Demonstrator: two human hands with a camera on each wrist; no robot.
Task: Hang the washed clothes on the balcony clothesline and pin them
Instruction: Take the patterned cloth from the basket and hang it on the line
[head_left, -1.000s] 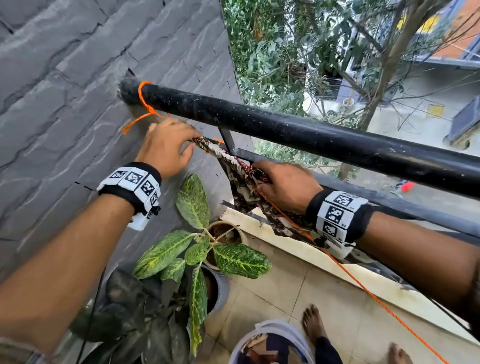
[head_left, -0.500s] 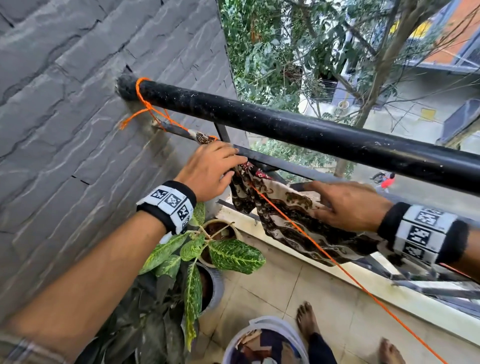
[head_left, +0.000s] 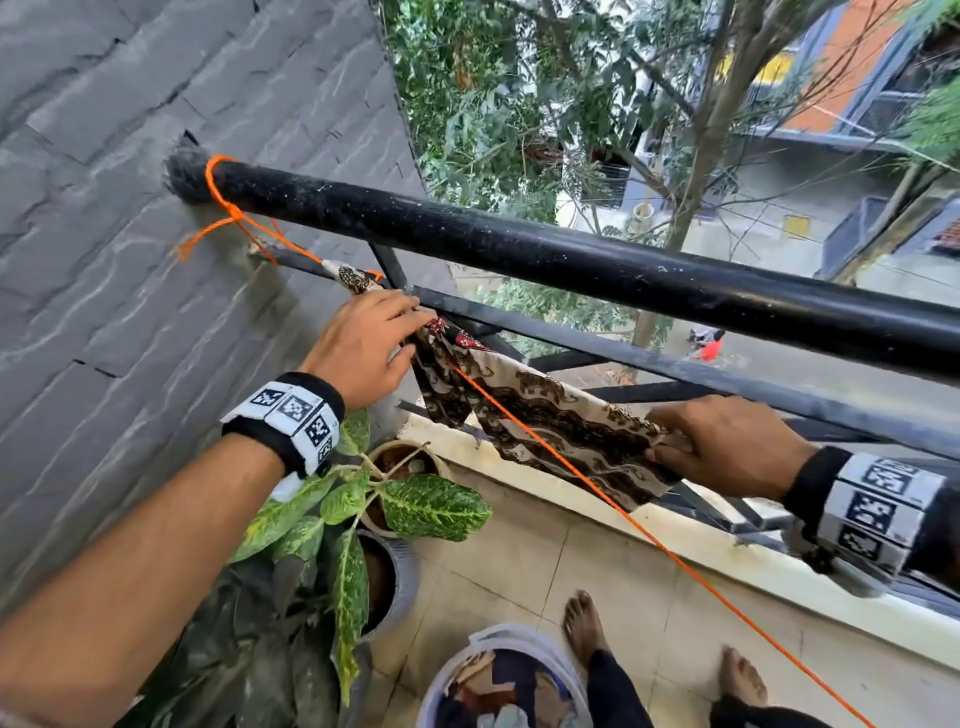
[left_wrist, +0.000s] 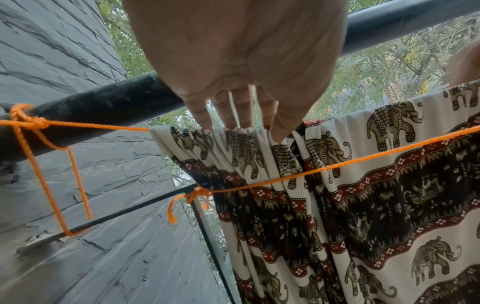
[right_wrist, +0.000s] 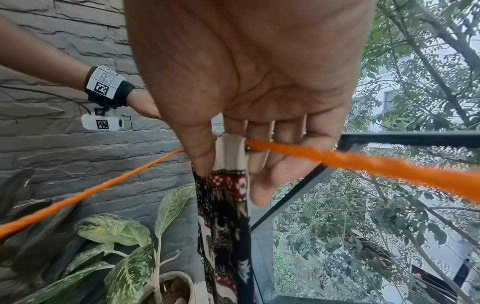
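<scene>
An elephant-print cloth (head_left: 545, 415) hangs over the orange clothesline (head_left: 649, 540), which is tied to the black rail at the wall. My left hand (head_left: 410, 327) is at the cloth's bunched left end. In the left wrist view its fingers (left_wrist: 241, 115) pinch the gathered top edge of the cloth (left_wrist: 363, 185) above the clothesline (left_wrist: 363, 162). My right hand (head_left: 665, 431) holds the cloth's right end. In the right wrist view the right hand (right_wrist: 228, 162) pinches the folded cloth (right_wrist: 226, 205) between thumb and fingers, right where the clothesline (right_wrist: 389, 164) passes.
A thick black railing (head_left: 571, 254) runs just above the line, with thinner bars below it. A grey stone wall (head_left: 130, 260) closes the left side. A potted plant (head_left: 415, 504) stands under my left arm. A bucket of clothes (head_left: 498, 680) sits by my bare feet (head_left: 584, 623).
My left hand has slid right from the knot near the wall to the cloth's left end. My right hand has moved right along the line, and the cloth is spread wider.
</scene>
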